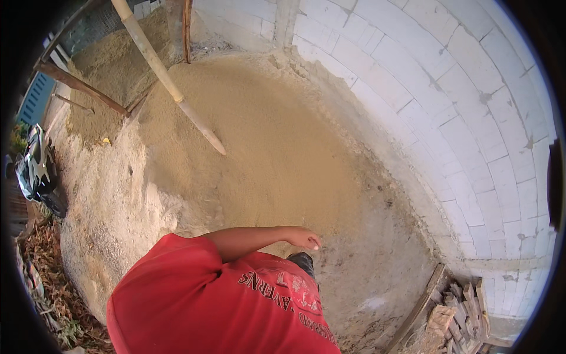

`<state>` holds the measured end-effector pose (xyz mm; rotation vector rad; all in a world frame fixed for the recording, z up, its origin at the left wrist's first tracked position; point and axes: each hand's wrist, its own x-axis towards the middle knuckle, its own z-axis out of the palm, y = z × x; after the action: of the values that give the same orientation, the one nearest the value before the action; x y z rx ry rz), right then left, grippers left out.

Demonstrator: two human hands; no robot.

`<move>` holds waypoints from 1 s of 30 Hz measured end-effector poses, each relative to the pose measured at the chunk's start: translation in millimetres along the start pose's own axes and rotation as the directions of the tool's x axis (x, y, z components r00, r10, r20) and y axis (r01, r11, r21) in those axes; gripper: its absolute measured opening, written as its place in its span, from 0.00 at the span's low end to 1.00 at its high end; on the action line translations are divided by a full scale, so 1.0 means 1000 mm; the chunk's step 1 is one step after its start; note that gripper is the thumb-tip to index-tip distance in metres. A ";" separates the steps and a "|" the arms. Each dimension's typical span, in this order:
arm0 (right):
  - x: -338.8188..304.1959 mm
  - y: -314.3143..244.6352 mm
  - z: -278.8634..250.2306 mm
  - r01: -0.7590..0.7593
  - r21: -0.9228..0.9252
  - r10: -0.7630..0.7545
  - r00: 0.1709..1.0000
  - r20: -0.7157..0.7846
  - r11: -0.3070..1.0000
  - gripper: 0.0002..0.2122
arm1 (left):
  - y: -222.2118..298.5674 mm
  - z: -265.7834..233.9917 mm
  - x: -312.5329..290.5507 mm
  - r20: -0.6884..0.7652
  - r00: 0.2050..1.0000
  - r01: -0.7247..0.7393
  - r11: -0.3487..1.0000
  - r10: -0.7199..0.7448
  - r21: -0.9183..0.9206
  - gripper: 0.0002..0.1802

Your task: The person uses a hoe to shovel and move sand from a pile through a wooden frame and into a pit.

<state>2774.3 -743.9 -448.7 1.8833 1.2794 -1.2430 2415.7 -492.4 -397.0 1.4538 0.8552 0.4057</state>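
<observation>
Person in red shirt (200, 301) above a sand pile (247, 135); left hand (303, 238) reaching across the body, fingers loosely curled, holding nothing, over sand; bamboo pole (168, 79) stuck in the pile; white block wall (460, 106) alongside

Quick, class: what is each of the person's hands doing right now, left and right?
Left hand: stretched out over the sand pile, fingers loosely curled, nothing visibly held.
Right hand: not in view.
</observation>
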 end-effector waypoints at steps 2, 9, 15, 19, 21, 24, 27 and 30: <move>0.035 -0.007 -0.057 0.036 -0.082 -0.034 0.999 0.024 0.996 0.18 | -0.113 -0.032 -0.044 -0.474 0.879 0.311 0.814 -0.051 0.491 0.24; 0.153 -0.048 -0.272 0.073 -0.455 -0.029 0.994 0.103 0.888 0.18 | -0.156 -0.125 -0.310 -0.429 0.421 0.896 0.294 -0.799 0.332 0.10; 0.255 -0.149 -0.464 0.104 -0.739 -0.050 0.994 0.095 0.666 0.17 | -0.123 -0.122 -0.212 -0.428 -0.196 -0.121 0.455 -0.882 -0.882 0.13; 0.304 -0.274 -0.562 0.139 -0.766 -0.178 0.983 0.032 0.628 0.15 | -0.140 -0.101 -0.071 -0.222 0.033 -0.328 0.199 -0.975 -0.923 0.13; 0.301 -0.344 -0.609 0.118 -0.678 -0.190 0.981 -0.032 0.725 0.16 | -0.137 -0.122 0.008 -0.115 0.146 -0.296 0.068 -0.983 -0.953 0.12; 0.286 -0.480 -0.647 0.355 -0.564 -0.325 0.932 0.157 0.745 0.16 | -0.156 -0.143 0.034 -0.775 0.221 0.498 0.751 -0.593 -0.433 0.12; 0.245 -0.622 -0.675 0.416 -0.529 -0.412 0.901 0.134 0.739 0.17 | -0.061 -0.288 0.041 -0.309 0.095 -0.228 0.281 -0.946 -0.932 0.14; 0.187 -0.792 -0.655 0.575 -0.264 -0.508 0.814 0.282 0.774 0.13 | -0.082 -0.363 -0.007 -0.534 -0.068 -0.120 0.539 -0.843 -0.834 0.19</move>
<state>2328.7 187.3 -288.8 1.1396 1.8704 -1.3291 2131.3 -255.5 -437.6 -0.2565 1.9585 1.1547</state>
